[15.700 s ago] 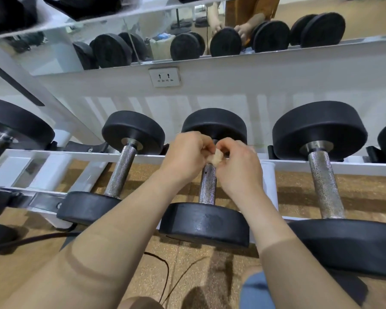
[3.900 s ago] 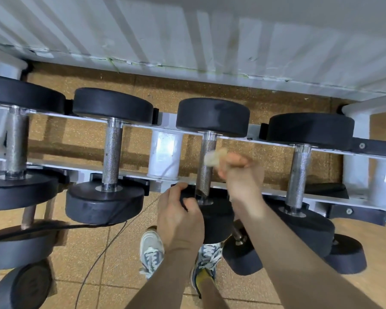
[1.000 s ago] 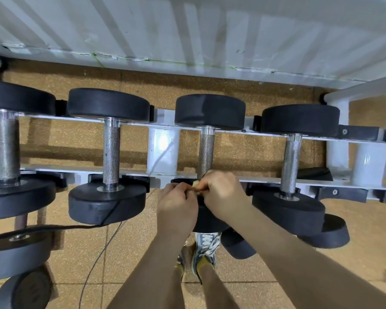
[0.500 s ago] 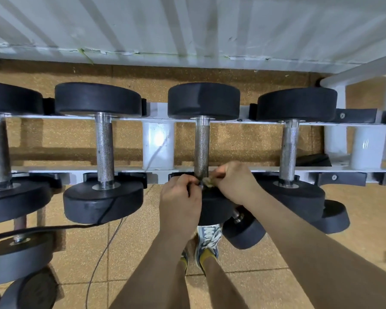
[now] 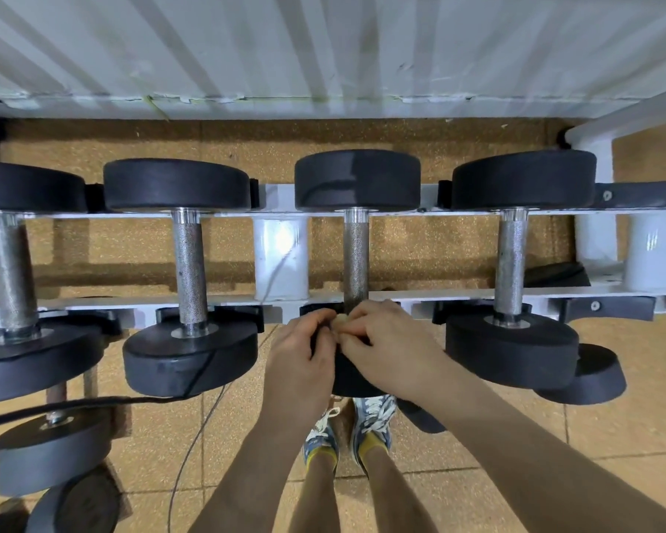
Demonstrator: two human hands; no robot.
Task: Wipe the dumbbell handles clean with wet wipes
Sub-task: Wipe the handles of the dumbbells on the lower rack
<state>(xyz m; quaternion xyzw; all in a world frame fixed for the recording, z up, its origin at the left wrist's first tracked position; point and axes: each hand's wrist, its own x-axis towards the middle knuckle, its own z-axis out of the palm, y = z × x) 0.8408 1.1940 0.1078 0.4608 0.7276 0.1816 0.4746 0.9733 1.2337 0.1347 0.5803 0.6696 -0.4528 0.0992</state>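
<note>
Our left hand (image 5: 300, 355) has joined the right hand (image 5: 389, 340) in pinching the wet wipe (image 5: 339, 321) by the handle (image 5: 356, 255), likely refolding it.

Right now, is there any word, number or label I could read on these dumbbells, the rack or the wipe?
None readable.
Dumbbells, rack, wall: no print shows.
Bottom-left dumbbell face: perhaps faint marks, too blurred to read.
Wipe: mostly hidden, pinched between left hand and right hand; no print shows.
</note>
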